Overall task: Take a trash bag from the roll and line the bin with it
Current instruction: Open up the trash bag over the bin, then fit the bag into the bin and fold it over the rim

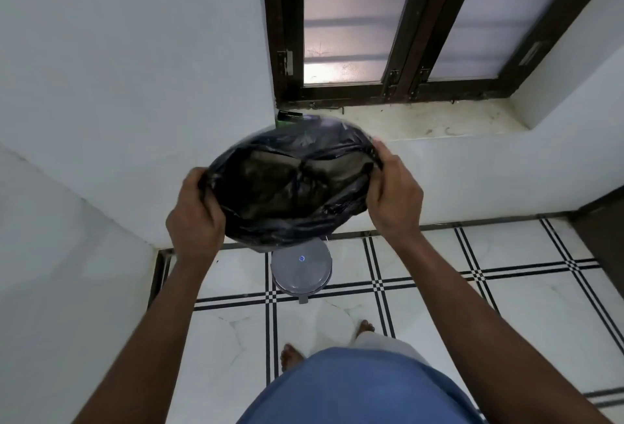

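Bag mouth held wide: trash bag (290, 187) stretched between both hands, left hand (196, 217) pinching one rim edge, right hand (393, 197) curled round the other. Long axis of the opening runs hand to hand. Bin (301, 270) stands on the floor (439, 288) directly below the bag, lid apparently shut, roughly midway between hands. Wall (135, 86) close beyond the left hand, window ledge (439, 119) past the bag; open tile lies beyond the right hand.

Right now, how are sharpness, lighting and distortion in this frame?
Head view: trash bag motion-blurred along its far rim, left hand and right hand fairly sharp; window throws a bright patch; wide-angle bends the walls; bin dim below.
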Tool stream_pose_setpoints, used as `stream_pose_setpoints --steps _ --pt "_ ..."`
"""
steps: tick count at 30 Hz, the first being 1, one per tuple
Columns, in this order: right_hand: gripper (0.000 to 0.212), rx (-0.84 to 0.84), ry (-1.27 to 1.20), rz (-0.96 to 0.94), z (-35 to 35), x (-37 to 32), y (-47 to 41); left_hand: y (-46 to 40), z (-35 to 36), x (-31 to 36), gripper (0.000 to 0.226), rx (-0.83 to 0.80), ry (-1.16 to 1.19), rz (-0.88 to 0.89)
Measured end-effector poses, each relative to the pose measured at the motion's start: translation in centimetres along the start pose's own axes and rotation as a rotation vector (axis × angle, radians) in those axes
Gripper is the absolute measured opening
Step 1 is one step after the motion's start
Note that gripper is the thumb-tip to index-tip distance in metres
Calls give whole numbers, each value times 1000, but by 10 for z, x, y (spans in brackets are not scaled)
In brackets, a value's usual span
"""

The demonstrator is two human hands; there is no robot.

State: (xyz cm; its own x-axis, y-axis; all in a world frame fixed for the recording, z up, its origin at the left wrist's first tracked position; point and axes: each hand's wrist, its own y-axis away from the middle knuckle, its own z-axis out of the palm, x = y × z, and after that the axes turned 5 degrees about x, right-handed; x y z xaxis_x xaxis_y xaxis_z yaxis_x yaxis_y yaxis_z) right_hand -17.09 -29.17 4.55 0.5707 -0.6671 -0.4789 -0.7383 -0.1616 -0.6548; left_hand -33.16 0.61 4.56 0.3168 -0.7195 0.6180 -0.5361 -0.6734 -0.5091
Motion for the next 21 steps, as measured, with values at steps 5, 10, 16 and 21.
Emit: stream_pose_setpoints --steps 5,10,16,21 --pt "29 -1386 463 341 10 71 84 63 25 -80 31 -1213 -624 -127" --pt "11 -1687 367 612 -8 102 127 108 19 -114 14 -1517 -547 -492" --pt "33 -1346 11 731 -7 127 132 112 34 -76 26 -1212 -242 -664" --pt "40 -1239 -60 697 -12 133 145 143 54 -35 30 -1127 -58 -778"
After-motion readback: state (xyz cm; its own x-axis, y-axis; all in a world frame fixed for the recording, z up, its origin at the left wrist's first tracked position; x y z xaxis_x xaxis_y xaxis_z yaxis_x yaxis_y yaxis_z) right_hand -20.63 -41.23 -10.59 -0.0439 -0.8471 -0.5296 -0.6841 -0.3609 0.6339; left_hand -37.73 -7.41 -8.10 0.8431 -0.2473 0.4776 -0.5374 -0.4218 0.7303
